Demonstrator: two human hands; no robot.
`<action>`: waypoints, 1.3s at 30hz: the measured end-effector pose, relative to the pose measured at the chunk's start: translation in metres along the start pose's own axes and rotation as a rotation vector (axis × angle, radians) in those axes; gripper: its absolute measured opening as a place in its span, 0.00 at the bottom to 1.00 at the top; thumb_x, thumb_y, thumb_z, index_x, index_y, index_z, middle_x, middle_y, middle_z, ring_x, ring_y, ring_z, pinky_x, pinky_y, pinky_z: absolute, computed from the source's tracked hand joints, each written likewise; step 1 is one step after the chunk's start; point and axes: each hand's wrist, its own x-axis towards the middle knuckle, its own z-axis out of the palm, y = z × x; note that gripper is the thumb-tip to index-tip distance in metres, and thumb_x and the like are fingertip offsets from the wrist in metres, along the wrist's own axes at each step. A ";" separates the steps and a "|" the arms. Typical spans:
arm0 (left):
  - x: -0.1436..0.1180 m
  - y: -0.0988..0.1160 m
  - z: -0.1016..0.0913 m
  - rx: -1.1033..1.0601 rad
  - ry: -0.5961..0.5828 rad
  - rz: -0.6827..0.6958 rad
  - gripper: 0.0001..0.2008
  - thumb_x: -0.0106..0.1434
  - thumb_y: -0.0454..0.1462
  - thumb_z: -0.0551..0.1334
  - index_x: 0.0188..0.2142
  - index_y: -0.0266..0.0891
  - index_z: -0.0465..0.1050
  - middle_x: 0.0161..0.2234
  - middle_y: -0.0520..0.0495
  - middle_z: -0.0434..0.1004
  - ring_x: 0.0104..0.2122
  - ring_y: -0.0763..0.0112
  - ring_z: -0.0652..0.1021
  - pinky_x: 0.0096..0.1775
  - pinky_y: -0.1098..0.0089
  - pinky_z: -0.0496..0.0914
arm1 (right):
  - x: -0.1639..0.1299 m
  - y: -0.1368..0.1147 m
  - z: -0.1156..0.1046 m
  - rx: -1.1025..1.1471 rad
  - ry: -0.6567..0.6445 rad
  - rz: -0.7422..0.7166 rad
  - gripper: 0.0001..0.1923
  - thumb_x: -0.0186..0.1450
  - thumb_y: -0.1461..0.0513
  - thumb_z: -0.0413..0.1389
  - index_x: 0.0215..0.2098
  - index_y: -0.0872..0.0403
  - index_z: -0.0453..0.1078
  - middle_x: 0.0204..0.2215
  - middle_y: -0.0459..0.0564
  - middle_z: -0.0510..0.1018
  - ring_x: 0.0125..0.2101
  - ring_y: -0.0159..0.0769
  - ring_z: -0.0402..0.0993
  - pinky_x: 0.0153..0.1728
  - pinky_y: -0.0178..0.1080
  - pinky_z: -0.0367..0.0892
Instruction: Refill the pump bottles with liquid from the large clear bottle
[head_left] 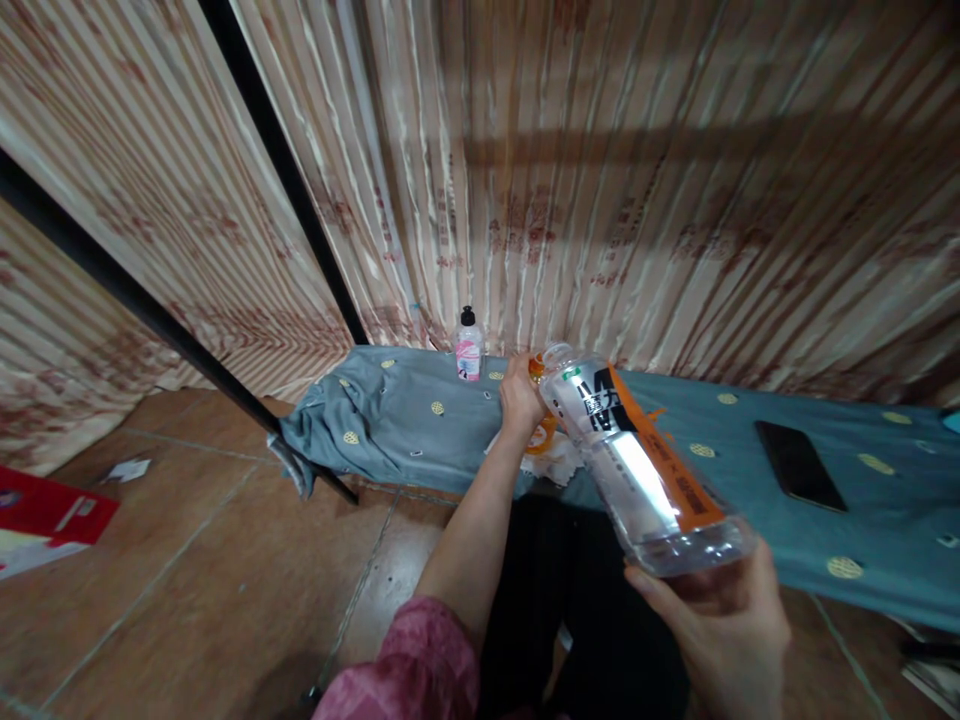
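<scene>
Between your two hands lies a clear plastic bottle point(637, 450), tipped well over so its open neck points away from you and its base points back toward you. Your right hand point(724, 625) cups that base from below, fingers curled around it and thumb laid along the near side. Your left hand point(521, 395) is stretched forward to the bottle's neck, fingers closed around something small and orange point(535, 368) right at the mouth; whether that is the cap, you cannot tell from this angle. The bottle carries a white, black and orange label and looks nearly empty.

Just beneath your left hand an orange-and-white wrapper or cloth point(551, 450) lies on the teal bedsheet point(750, 470). Beyond that hand, near the striped curtain point(600, 180), stands a small bottle with a black cap and pink label point(468, 345), upright and well apart from the one you hold. Right of the big bottle, above your right hand, a dark phone point(799, 465) lies flat on the sheet. Far to the left of your left arm, red paper point(45, 510) sits on the brown tiled floor point(187, 580).
</scene>
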 end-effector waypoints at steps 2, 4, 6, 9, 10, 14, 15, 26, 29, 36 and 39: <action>0.000 0.000 0.000 -0.001 -0.005 -0.006 0.14 0.64 0.31 0.60 0.50 0.36 0.75 0.48 0.40 0.80 0.50 0.58 0.79 0.53 0.63 0.73 | 0.000 -0.001 0.000 0.005 0.007 0.014 0.51 0.34 0.62 0.78 0.57 0.54 0.69 0.53 0.60 0.78 0.45 0.46 0.81 0.38 0.38 0.78; 0.000 0.001 -0.001 0.002 -0.004 -0.014 0.15 0.65 0.31 0.60 0.50 0.37 0.75 0.48 0.41 0.80 0.49 0.59 0.79 0.53 0.63 0.73 | 0.000 -0.002 0.001 0.001 0.004 0.013 0.51 0.34 0.62 0.78 0.57 0.54 0.69 0.52 0.59 0.79 0.44 0.46 0.81 0.38 0.38 0.78; 0.000 0.001 -0.001 0.000 -0.003 -0.011 0.15 0.65 0.31 0.60 0.51 0.38 0.75 0.48 0.41 0.80 0.49 0.59 0.80 0.53 0.63 0.73 | 0.001 -0.003 0.001 -0.009 0.004 0.008 0.51 0.34 0.62 0.78 0.56 0.54 0.69 0.51 0.59 0.79 0.44 0.46 0.82 0.38 0.39 0.78; 0.000 0.001 -0.002 -0.007 -0.005 -0.005 0.15 0.65 0.32 0.61 0.51 0.37 0.76 0.48 0.40 0.80 0.49 0.59 0.80 0.53 0.63 0.73 | 0.002 -0.005 0.002 -0.029 0.006 0.016 0.50 0.34 0.61 0.77 0.55 0.55 0.69 0.50 0.60 0.80 0.44 0.47 0.82 0.37 0.38 0.78; 0.000 0.001 -0.002 -0.006 -0.005 -0.007 0.15 0.65 0.32 0.61 0.50 0.38 0.76 0.47 0.41 0.81 0.49 0.59 0.80 0.52 0.63 0.73 | 0.002 -0.006 0.002 -0.032 0.008 0.015 0.50 0.34 0.61 0.77 0.55 0.55 0.69 0.50 0.60 0.80 0.44 0.46 0.82 0.38 0.38 0.78; -0.001 0.001 -0.002 -0.006 -0.005 -0.014 0.14 0.64 0.31 0.61 0.50 0.38 0.76 0.46 0.41 0.80 0.47 0.59 0.80 0.51 0.63 0.74 | 0.003 -0.008 0.003 -0.032 0.014 0.014 0.51 0.34 0.61 0.77 0.56 0.55 0.68 0.51 0.60 0.79 0.44 0.46 0.81 0.39 0.39 0.78; -0.001 0.002 -0.002 -0.008 -0.006 -0.014 0.14 0.64 0.31 0.61 0.49 0.38 0.76 0.46 0.41 0.80 0.47 0.59 0.80 0.51 0.63 0.74 | 0.003 -0.008 0.003 -0.028 0.013 0.021 0.51 0.34 0.61 0.77 0.56 0.55 0.68 0.50 0.60 0.79 0.43 0.46 0.81 0.38 0.39 0.78; -0.001 0.001 -0.003 -0.012 0.003 -0.007 0.15 0.64 0.32 0.61 0.50 0.38 0.75 0.47 0.41 0.80 0.49 0.59 0.80 0.52 0.62 0.73 | 0.004 -0.001 -0.001 0.026 -0.029 0.011 0.50 0.36 0.63 0.77 0.56 0.54 0.68 0.49 0.57 0.80 0.40 0.43 0.82 0.36 0.37 0.78; -0.001 0.002 -0.003 -0.014 0.006 -0.017 0.15 0.63 0.31 0.62 0.49 0.38 0.76 0.46 0.41 0.80 0.48 0.59 0.80 0.51 0.62 0.74 | 0.005 -0.001 -0.002 0.034 -0.047 0.000 0.49 0.38 0.63 0.77 0.57 0.53 0.68 0.49 0.56 0.80 0.40 0.43 0.82 0.36 0.38 0.78; 0.000 0.003 -0.003 -0.026 0.006 -0.026 0.14 0.62 0.30 0.61 0.48 0.38 0.76 0.46 0.41 0.80 0.46 0.60 0.80 0.50 0.63 0.74 | 0.003 -0.005 -0.001 0.079 -0.032 0.068 0.50 0.35 0.65 0.77 0.55 0.52 0.68 0.48 0.54 0.79 0.43 0.43 0.81 0.37 0.37 0.78; 0.000 0.002 -0.003 -0.029 0.004 -0.016 0.14 0.62 0.30 0.61 0.47 0.38 0.76 0.46 0.42 0.80 0.47 0.60 0.79 0.52 0.63 0.73 | 0.003 -0.009 -0.001 0.066 -0.020 0.065 0.47 0.35 0.65 0.77 0.51 0.52 0.68 0.45 0.52 0.79 0.42 0.42 0.81 0.37 0.35 0.77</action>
